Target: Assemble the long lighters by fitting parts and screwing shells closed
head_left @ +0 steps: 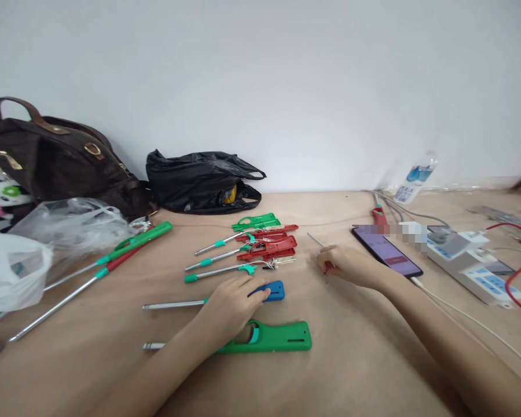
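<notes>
1. The left hand (232,304) lies palm down on the blue-handled lighter (272,291) near the middle of the tabletop (373,359), fingers curled over the handle and pressing it flat; its metal tube sticks out to the left.
2. The right hand (345,265) rests on the tabletop to the right of it, fingers pinched together on a thin metal rod (316,240) that points away to the far left; something small and red shows under the fingers, too small to make out.
3. A green lighter (278,337) lies just near of the left hand, its handle partly under the wrist.
4. Just beyond the hands sits a cluster of red and green lighters (264,246), tubes pointing left and handles overlapping.
5. Two longer lighters (130,249), one green and one red, lie side by side farther left.
6. A phone (386,251) with a lit screen lies right of the right hand, beside a white power strip (473,266).
7. Against the far wall stand a brown handbag (56,156), a black plastic bag (200,179) and a water bottle (417,176); clear and white plastic bags (47,237) crowd the left edge.
</notes>
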The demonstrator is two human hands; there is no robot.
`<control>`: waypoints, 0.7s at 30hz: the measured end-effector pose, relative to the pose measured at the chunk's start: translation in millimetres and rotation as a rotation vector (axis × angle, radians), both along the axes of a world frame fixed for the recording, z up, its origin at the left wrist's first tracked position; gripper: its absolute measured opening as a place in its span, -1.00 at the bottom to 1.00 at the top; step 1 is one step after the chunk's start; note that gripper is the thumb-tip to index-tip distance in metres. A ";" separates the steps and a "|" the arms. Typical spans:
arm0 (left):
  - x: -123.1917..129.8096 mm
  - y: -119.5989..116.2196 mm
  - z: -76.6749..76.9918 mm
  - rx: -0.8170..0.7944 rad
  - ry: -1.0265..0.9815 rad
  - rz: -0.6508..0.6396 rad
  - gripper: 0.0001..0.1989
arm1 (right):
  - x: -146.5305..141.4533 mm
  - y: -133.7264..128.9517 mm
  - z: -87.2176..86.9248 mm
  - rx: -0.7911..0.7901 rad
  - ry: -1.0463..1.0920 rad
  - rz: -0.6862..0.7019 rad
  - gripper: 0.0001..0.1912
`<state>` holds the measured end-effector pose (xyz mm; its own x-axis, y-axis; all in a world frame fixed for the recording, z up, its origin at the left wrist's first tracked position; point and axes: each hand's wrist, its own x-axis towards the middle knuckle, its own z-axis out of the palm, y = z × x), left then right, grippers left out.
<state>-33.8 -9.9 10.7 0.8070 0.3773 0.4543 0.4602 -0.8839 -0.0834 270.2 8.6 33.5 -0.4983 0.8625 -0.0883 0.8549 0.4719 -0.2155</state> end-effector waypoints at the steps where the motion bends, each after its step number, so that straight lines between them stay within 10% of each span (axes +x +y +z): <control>1: -0.3 -0.2 0.4 -0.004 0.007 0.004 -0.75 | -0.4 0.4 -0.5 0.005 -0.013 0.005 -0.75; 21: 4.9 -3.3 -1.2 -0.062 -0.071 -0.036 -0.61 | -79.9 -28.7 -23.7 0.471 0.001 0.123 -0.85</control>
<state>-28.9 -13.3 9.5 0.7872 0.3778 0.4875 0.4308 -0.9024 0.0036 190.3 -20.1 9.8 -0.5986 0.7435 0.2982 0.7869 0.6155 0.0451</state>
